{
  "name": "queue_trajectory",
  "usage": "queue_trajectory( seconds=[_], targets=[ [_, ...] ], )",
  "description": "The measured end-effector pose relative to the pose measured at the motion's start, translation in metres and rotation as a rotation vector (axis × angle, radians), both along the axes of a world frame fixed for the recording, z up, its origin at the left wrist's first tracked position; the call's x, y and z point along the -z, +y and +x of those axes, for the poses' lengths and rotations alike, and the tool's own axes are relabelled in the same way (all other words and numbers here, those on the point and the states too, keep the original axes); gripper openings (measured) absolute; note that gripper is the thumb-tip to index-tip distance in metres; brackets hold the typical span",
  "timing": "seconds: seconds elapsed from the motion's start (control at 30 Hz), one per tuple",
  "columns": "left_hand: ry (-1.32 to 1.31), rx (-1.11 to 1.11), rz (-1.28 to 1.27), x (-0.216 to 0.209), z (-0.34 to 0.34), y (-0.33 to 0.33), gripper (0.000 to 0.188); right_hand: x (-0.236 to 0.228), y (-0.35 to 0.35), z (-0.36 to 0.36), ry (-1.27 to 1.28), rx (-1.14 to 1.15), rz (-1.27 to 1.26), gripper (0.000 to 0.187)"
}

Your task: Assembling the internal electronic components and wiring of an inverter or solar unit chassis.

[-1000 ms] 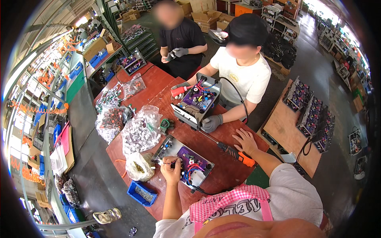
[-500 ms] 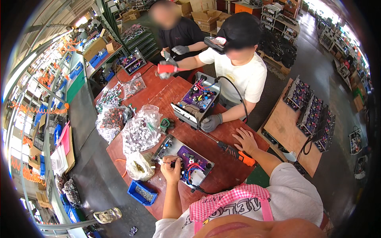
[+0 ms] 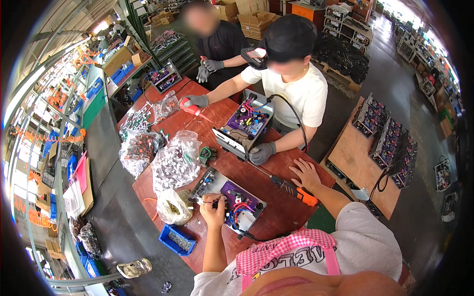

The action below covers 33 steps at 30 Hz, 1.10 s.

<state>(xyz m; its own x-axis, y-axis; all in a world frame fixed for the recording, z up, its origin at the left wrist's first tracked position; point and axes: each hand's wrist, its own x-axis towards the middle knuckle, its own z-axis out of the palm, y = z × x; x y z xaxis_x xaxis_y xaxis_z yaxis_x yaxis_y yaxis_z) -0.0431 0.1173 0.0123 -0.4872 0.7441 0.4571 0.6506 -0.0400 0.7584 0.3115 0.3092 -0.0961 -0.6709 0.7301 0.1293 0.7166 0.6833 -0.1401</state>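
Note:
An open metal housing (image 3: pixel 210 183) with a purple circuit board (image 3: pixel 242 198) and red and blue wires lies on the table before me. My left hand (image 3: pixel 213 212) is closed at the left part of this housing, fingers pinched by a small dark piece that I cannot make out. My right hand (image 3: pixel 306 173) lies flat on the red tabletop with fingers spread, holding nothing. Close below it rests an orange and black power screwdriver (image 3: pixel 301 194), its long bit pointing far left.
Across the table a person in gloves steadies a second housing (image 3: pixel 247 121) and holds a red screwdriver (image 3: pixel 192 107). Bags of small parts (image 3: pixel 175 163), an open bag (image 3: pixel 174 207) and a blue bin of screws (image 3: pixel 177 240) line the left. Circuit units (image 3: pixel 385 143) stand on a board at right.
The co-worker's red screwdriver has come down toward the table, its tip now toward the second housing. The person behind has drawn their hands together. My hands have not visibly moved.

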Motion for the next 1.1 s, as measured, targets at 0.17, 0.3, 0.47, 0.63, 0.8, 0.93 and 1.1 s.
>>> queue_trajectory(
  seconds=[0.17, 0.3, 0.47, 0.63, 0.8, 0.93, 1.1],
  targets=[
    [0.020, 0.004, -0.004, -0.0014, -0.0001, -0.0005, 0.007, -0.0011, -0.0005, -0.0003, 0.003, 0.000, 0.001, 0.059],
    [0.019, 0.006, -0.018, -0.0005, -0.0011, -0.0006, 0.008, 0.0005, 0.0003, 0.0002, 0.004, -0.001, 0.008, 0.059],
    [0.015, 0.008, -0.016, -0.0024, -0.0012, 0.0005, 0.009, -0.0006, 0.0003, -0.0009, 0.001, -0.004, 0.016, 0.058],
    [0.007, 0.015, -0.024, -0.0035, -0.0010, 0.0009, 0.010, -0.0022, 0.0002, -0.0008, 0.013, -0.009, 0.027, 0.058],
    [0.031, 0.035, -0.059, -0.0044, -0.0029, 0.0022, 0.011, 0.0017, 0.0002, 0.0005, 0.021, -0.003, 0.023, 0.058],
    [0.016, 0.045, -0.107, -0.0049, -0.0043, 0.0017, 0.014, 0.0012, -0.0001, -0.0005, 0.024, -0.005, 0.017, 0.058],
    [0.021, 0.046, -0.104, -0.0042, -0.0044, 0.0027, 0.014, 0.0012, 0.0001, 0.0001, 0.019, -0.002, 0.022, 0.057]
  ],
)
